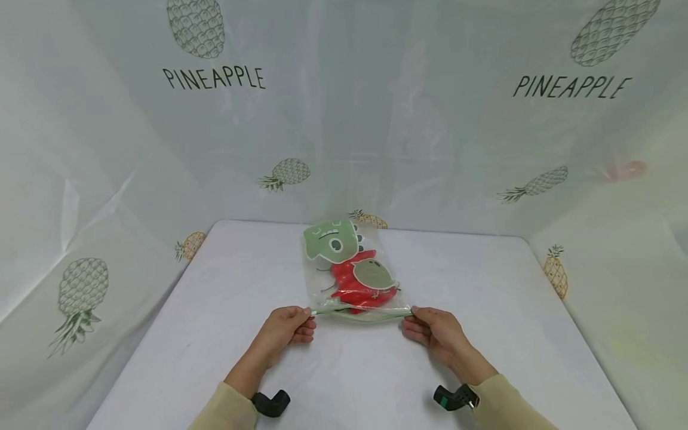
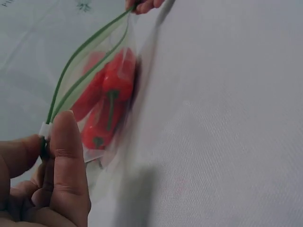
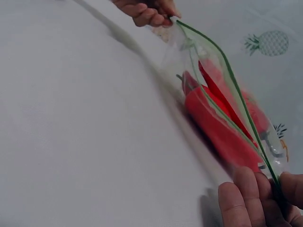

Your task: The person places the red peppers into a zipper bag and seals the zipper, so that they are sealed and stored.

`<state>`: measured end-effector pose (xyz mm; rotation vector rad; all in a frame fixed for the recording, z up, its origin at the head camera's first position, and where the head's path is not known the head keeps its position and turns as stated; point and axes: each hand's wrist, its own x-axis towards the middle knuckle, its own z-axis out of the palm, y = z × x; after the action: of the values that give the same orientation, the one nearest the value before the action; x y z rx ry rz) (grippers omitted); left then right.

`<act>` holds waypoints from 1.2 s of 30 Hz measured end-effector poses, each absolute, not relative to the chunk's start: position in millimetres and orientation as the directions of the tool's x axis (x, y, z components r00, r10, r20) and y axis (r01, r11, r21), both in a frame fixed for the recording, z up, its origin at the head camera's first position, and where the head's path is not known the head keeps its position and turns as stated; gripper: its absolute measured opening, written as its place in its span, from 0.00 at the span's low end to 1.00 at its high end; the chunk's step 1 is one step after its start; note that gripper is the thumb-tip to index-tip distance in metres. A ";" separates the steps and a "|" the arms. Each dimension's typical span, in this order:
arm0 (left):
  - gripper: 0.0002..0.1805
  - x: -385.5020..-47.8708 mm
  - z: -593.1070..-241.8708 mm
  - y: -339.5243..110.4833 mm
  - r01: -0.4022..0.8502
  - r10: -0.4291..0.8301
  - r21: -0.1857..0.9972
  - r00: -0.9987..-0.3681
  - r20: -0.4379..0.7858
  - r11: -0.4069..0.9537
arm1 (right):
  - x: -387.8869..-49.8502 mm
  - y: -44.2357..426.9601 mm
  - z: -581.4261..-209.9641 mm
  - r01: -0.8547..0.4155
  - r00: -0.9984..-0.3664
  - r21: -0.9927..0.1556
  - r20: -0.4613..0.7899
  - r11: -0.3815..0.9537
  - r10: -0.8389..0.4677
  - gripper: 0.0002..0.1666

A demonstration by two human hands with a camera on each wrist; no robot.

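Note:
A clear zip bag (image 1: 330, 239) printed with a green cartoon dinosaur lies on the table, its mouth towards me. Several red peppers (image 1: 349, 291) with green stems are inside it. My left hand (image 1: 285, 334) pinches the left end of the green zip strip, thumb and index finger at a small white slider (image 2: 46, 129). At the other end of the strip, my right hand (image 1: 438, 334) pinches the corner between thumb and fingers. Between the hands the two green edges (image 3: 230, 71) bow apart, leaving a gap at the mouth. Part of the peppers is hidden behind the bag's print.
The white table (image 1: 215, 286) stretches out around the bag. Behind it and along the sides hangs a pale sheet (image 1: 376, 119) with pineapple prints. Black wrist devices (image 1: 271, 404) sit at both sleeve cuffs.

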<state>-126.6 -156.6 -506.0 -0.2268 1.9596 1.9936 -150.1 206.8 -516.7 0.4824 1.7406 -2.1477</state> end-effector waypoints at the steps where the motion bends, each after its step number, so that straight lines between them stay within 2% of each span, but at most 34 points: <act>1: 0.21 -125.6 -505.3 -156.3 -0.343 0.139 0.939 -0.930 -0.340 0.007 | -150.1 207.2 -516.4 0.461 -0.885 -0.864 -0.464 -0.203 -0.037 0.17; 6: 0.19 -122.6 -507.2 -152.5 -0.324 0.151 0.945 -0.934 -0.325 0.031 | -150.2 208.7 -515.8 0.453 -0.889 -0.863 -0.456 -0.225 -0.041 0.20; 13: 0.16 -121.4 -511.7 -147.5 -0.312 0.039 0.947 -0.948 -0.316 0.073 | -150.0 199.4 -517.4 0.448 -0.886 -0.839 -0.463 -0.309 -0.028 0.20; 20: 0.17 -118.1 -513.9 -144.6 -0.327 0.040 0.945 -0.944 -0.327 0.000 | -141.0 182.6 -522.2 0.460 -0.877 -0.796 -0.478 -0.392 -0.059 0.26; 26: 0.19 -112.9 -511.9 -141.9 -0.347 0.091 0.935 -0.936 -0.341 -0.069 | -127.6 163.4 -524.5 0.505 -0.860 -0.766 -0.482 -0.398 -0.165 0.33; 32: 0.20 -109.5 -508.8 -138.7 -0.359 0.128 0.932 -0.927 -0.352 -0.042 | -117.7 134.6 -520.3 0.582 -0.810 -0.734 -0.480 -0.351 -0.337 0.36; 36: 0.20 -107.6 -507.5 -137.7 -0.351 0.138 0.935 -0.929 -0.342 -0.045 | -112.4 105.2 -514.7 0.605 -0.784 -0.730 -0.474 -0.318 -0.401 0.37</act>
<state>-107.6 -137.7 -507.5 -0.2261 1.9028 2.0409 -112.4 105.2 -514.7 0.2719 1.3020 -2.1241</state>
